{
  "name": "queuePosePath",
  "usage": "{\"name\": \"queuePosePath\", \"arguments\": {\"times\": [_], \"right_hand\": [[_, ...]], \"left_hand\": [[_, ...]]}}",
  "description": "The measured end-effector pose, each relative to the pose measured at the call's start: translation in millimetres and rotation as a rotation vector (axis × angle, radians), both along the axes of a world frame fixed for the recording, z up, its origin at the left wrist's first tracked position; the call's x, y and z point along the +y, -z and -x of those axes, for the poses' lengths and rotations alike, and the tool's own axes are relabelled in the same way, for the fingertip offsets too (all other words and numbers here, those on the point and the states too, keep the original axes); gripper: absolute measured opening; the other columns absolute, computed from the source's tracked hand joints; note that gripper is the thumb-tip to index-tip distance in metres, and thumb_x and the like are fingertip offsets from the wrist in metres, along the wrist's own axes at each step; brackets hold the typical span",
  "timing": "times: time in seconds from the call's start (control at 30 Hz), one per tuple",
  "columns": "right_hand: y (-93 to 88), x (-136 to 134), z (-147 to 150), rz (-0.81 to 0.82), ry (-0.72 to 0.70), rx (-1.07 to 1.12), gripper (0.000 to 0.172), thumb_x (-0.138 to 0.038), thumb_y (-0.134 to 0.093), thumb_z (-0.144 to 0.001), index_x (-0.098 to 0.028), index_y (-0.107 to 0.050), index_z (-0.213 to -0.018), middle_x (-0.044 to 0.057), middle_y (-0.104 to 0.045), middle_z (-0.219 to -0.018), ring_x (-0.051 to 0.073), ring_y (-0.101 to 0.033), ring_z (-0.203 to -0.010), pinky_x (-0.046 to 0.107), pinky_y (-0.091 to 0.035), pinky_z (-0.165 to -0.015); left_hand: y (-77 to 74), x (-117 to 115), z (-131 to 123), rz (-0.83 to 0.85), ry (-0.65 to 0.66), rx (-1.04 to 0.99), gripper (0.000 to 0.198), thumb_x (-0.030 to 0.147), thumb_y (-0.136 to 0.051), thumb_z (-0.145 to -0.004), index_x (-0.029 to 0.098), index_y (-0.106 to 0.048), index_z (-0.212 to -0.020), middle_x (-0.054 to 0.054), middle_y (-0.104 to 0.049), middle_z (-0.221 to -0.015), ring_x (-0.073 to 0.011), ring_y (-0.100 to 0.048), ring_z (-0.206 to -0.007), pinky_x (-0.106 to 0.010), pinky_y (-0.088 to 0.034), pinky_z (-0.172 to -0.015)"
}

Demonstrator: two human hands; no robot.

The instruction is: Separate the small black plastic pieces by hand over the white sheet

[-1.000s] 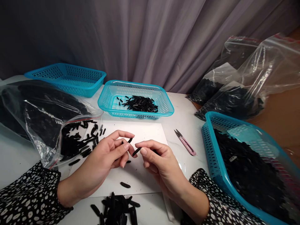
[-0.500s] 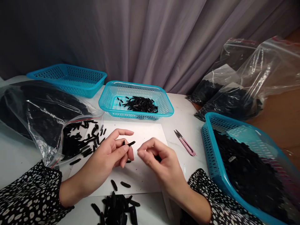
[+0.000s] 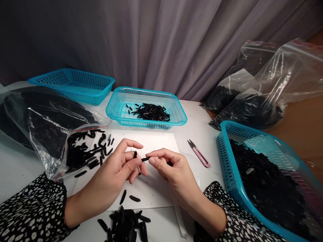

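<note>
My left hand [image 3: 118, 168] holds a few small black plastic strips, its fingers curled round them above a white sheet [image 3: 153, 191]. My right hand [image 3: 169, 168] pinches the tip of one black strip [image 3: 144, 159] that sticks out of the left hand. Both hands meet over the middle of the sheet. Two loose black strips [image 3: 129, 197] lie on the sheet just below the hands. A heap of black strips [image 3: 124, 223] sits at the near edge of the table.
A turquoise basket [image 3: 116, 104] with some black strips stands behind the sheet, another basket [image 3: 63, 82] at the back left, a full one [image 3: 227, 161] at the right. Clear bags [image 3: 42, 124] of black strips lie left and right. Pink thread snips [image 3: 199, 154] lie right of the sheet.
My right hand let a black strip fall onto the sheet, then came back to my left hand and pinched the strip sticking out of it.
</note>
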State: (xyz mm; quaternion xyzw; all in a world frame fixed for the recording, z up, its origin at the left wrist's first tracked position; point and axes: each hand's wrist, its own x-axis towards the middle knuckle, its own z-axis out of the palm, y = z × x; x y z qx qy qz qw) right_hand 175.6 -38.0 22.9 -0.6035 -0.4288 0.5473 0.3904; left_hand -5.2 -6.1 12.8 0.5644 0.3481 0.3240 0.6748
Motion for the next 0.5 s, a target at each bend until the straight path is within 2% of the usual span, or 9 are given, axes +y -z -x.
{"name": "queuePosePath", "arguments": {"times": [0.1, 0.17, 0.27, 0.37, 0.5], "right_hand": [[0.5, -0.7, -0.4, -0.013, 0.029, -0.007, 0.065, -0.061, -0.073, -0.069, -0.005, -0.07, -0.103, -0.003, -0.022, -0.055, -0.008, -0.024, -0.051, 0.007, -0.021, -0.051], [0.3, -1.1, 0.1, -0.022, 0.032, -0.014, 0.066, -0.062, -0.074, -0.069, -0.005, -0.071, -0.102, -0.003, -0.022, -0.055, -0.008, -0.024, -0.051, 0.007, -0.02, -0.051], [0.1, -1.4, 1.0, -0.039, 0.023, -0.011, 0.066, -0.062, -0.073, -0.069, -0.005, -0.072, -0.103, -0.002, -0.024, -0.055, -0.008, -0.025, -0.052, 0.008, -0.02, -0.051], [1.1, -2.0, 1.0, -0.047, 0.009, -0.006, 0.065, -0.061, -0.073, -0.07, -0.006, -0.072, -0.103, -0.002, -0.029, -0.057, -0.008, -0.025, -0.052, 0.007, -0.02, -0.051], [2.6, -3.4, -0.1, -0.046, -0.006, 0.004, 0.06, -0.059, -0.073, -0.071, -0.008, -0.073, -0.102, -0.001, -0.034, -0.058, -0.008, -0.027, -0.053, 0.007, -0.022, -0.053]], "left_hand": [[-0.2, 4.8, -2.2, 0.049, -0.035, -0.055, 0.021, 0.042, -0.052, -0.099, 0.022, -0.044, -0.099, -0.001, -0.07, -0.073, -0.0093, -0.042, -0.05, -0.026, -0.031, -0.055], [-2.5, 7.2, -3.3, 0.074, -0.037, -0.069, 0.023, 0.042, -0.054, -0.097, 0.02, -0.049, -0.098, -0.002, -0.069, -0.071, -0.0087, -0.04, -0.048, -0.026, -0.029, -0.052], [-5.9, 8.3, -3.3, 0.113, -0.072, -0.071, 0.029, 0.042, -0.056, -0.095, 0.016, -0.06, -0.107, -0.003, -0.067, -0.076, -0.0082, -0.041, -0.051, -0.025, -0.03, -0.054], [-7.0, 7.3, -2.0, 0.175, -0.096, -0.083, 0.032, 0.041, -0.056, -0.095, 0.017, -0.064, -0.114, -0.002, -0.063, -0.08, -0.0084, -0.042, -0.056, -0.025, -0.034, -0.059], [-7.1, 5.6, -0.9, 0.179, -0.089, -0.1, 0.038, 0.039, -0.05, -0.098, 0.019, -0.055, -0.13, 0.002, -0.052, -0.061, -0.015, -0.05, -0.07, -0.025, -0.034, -0.063]]}}
